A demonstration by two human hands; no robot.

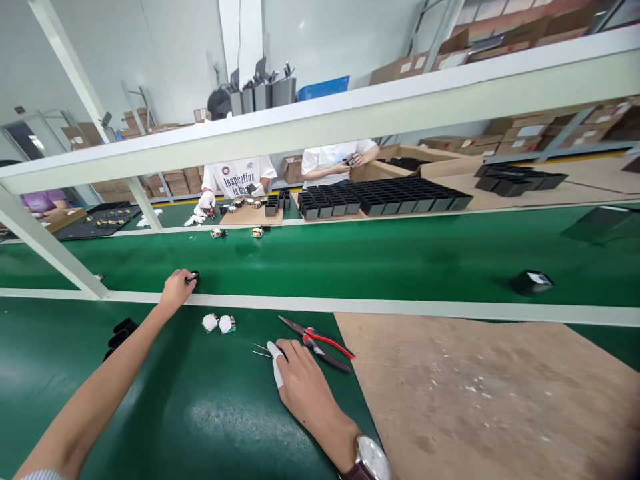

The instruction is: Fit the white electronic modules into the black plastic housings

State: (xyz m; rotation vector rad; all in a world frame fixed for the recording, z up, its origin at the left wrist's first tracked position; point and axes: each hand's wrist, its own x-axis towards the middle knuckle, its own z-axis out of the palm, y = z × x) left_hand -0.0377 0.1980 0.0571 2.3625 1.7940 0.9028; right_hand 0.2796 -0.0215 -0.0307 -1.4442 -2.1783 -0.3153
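Observation:
My left hand (176, 291) reaches out over the green belt, its fingers closed on a small black plastic case (195, 275). Low over the green bench, my right hand (306, 381) grips tweezers (261, 351) whose two thin metal tips point left and stand apart. White covers sit on its thumb and a finger. Red-and-black long-nose pliers (320, 343) lie with jaws slightly parted just beyond this hand. Two small circuit boards with white round tops, a left one (210, 323) and a right one (227, 324), rest side by side between my hands.
Dark cases (119, 335) lie partly behind my left forearm. A brown board (480, 393) covers the bench at right. One black case (533, 282) sits on the belt (360, 257). Rows of black cases (385, 197) and co-workers are beyond. A white shelf beam (320, 120) crosses overhead.

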